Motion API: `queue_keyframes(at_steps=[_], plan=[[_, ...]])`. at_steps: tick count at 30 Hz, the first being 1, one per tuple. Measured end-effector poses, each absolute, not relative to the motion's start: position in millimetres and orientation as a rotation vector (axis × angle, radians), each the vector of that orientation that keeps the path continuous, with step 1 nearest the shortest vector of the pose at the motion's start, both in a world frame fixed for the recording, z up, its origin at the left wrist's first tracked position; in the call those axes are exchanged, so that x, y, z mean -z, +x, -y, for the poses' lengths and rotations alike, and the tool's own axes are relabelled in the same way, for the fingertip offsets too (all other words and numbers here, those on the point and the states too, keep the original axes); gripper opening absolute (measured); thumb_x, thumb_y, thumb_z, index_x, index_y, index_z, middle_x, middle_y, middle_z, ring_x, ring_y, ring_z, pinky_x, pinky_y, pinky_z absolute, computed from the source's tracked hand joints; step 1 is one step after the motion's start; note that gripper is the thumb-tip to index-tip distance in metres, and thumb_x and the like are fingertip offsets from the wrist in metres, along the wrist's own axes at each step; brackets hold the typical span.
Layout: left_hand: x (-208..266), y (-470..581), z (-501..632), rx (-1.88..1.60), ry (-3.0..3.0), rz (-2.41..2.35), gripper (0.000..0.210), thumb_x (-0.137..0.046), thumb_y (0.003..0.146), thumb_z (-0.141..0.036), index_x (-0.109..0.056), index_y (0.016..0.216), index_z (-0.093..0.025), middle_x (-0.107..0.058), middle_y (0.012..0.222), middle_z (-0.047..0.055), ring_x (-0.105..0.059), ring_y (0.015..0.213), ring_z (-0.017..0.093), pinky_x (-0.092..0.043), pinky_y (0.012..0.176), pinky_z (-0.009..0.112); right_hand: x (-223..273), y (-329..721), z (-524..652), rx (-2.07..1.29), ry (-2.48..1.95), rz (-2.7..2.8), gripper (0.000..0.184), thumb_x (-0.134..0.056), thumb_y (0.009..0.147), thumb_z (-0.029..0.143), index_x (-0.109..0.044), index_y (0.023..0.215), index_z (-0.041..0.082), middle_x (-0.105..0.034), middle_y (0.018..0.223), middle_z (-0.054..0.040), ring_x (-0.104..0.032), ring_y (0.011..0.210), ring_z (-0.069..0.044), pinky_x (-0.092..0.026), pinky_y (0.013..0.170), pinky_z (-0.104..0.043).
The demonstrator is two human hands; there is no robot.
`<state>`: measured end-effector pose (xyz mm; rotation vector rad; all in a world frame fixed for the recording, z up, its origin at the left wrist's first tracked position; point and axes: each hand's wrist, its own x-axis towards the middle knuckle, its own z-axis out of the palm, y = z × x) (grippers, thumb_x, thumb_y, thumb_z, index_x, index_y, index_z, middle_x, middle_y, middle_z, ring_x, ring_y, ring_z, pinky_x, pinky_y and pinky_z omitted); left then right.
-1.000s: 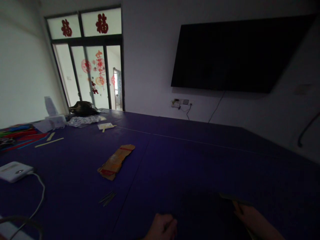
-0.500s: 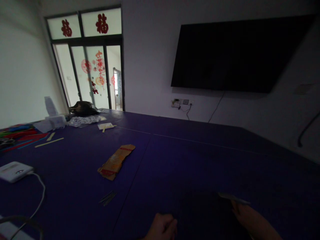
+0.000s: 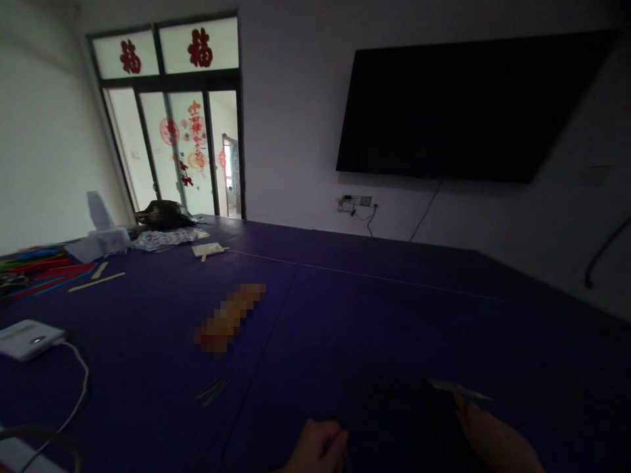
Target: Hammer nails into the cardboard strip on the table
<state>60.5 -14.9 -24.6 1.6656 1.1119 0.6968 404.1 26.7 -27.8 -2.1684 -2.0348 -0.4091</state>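
Note:
My left hand (image 3: pixel 319 447) is at the bottom middle, low over the dark blue table (image 3: pixel 374 328). Its fingers are curled closed, and whatever they hold, if anything, is hidden. At the lower right, my right hand (image 3: pixel 493 437) is wrapped round the short visible part of a handle. Across the top of that handle lies a long grey metal head, so it looks like a hammer (image 3: pixel 458 389). Dim light blurs its details. Several thin grey nail-like rods (image 3: pixel 213 391) lie in a loose bunch left of my left hand.
A brown flat piece (image 3: pixel 229 318), pixelated, lies left of centre. A white box (image 3: pixel 32 338) with a cable sits at the left edge. Farther back are coloured strips (image 3: pixel 49 269), a small white tray (image 3: pixel 207 249) and a dark bag (image 3: pixel 165 213). A wall screen (image 3: pixel 463 112) hangs beyond.
My right hand and the hammer have shifted very slightly left in the view. My left hand stays closed in nearly the same spot.

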Motion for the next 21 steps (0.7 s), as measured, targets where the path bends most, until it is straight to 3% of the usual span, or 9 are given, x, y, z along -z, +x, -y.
queue_keyframes(at_steps=[4, 9, 13, 18, 21], plan=[[25.8, 60.2, 13.8, -0.698, 1.649, -1.118, 0.044, -0.035, 0.081, -0.048, -0.044, 0.053, -0.016, -0.039, 0.041, -0.004, -0.036, 0.039, 0.007, -0.025, 0.04, 0.018, 21.1, 389.6, -7.3, 0.565, -2.399, 2.104, 0.033, -0.038, 0.079, 0.026, -0.066, 0.091, 0.014, -0.065, 0.068, -0.0154, -0.062, 0.053, -0.028, -0.044, 0.052, -0.04], [29.1, 60.2, 14.7, -0.726, 1.597, -1.098, 0.05, -0.032, 0.08, -0.057, -0.044, 0.053, -0.017, -0.038, 0.04, -0.004, -0.035, 0.037, 0.007, -0.025, 0.038, 0.017, 28.4, 368.9, 13.1, 0.94, -2.223, 2.198, 0.046, -0.028, 0.078, 0.009, -0.062, 0.108, 0.018, -0.063, 0.095, -0.0184, -0.059, 0.085, -0.035, -0.041, 0.07, -0.052], [27.3, 60.3, 15.5, -0.72, 1.6, -1.089, 0.051, -0.03, 0.08, -0.058, -0.041, 0.052, -0.017, -0.036, 0.038, -0.005, -0.034, 0.035, 0.006, -0.026, 0.038, 0.017, 47.4, 357.9, 15.6, 0.871, -2.138, 2.089, 0.04, -0.031, 0.079, 0.014, -0.061, 0.105, 0.018, -0.056, 0.117, -0.0164, -0.053, 0.099, -0.035, -0.036, 0.084, -0.053], [28.7, 59.1, 20.6, -0.74, 1.62, -1.091, 0.048, -0.029, 0.084, -0.052, -0.043, 0.054, -0.017, -0.036, 0.038, -0.005, -0.035, 0.035, 0.006, -0.027, 0.038, 0.016, 57.6, 352.5, 12.7, 0.714, -2.17, 1.848, 0.044, -0.034, 0.081, 0.033, -0.053, 0.112, 0.008, -0.056, 0.109, -0.0216, -0.055, 0.097, -0.034, -0.044, 0.076, -0.045], [20.8, 55.4, 19.5, -0.722, 1.742, -1.083, 0.043, -0.028, 0.087, -0.041, -0.047, 0.057, -0.016, -0.042, 0.041, -0.004, -0.039, 0.038, 0.007, -0.031, 0.042, 0.017, 58.3, 352.1, 12.8, 0.734, -2.215, 1.845, 0.042, -0.033, 0.083, 0.034, -0.055, 0.108, 0.009, -0.057, 0.106, -0.0216, -0.059, 0.09, -0.033, -0.045, 0.073, -0.044]])
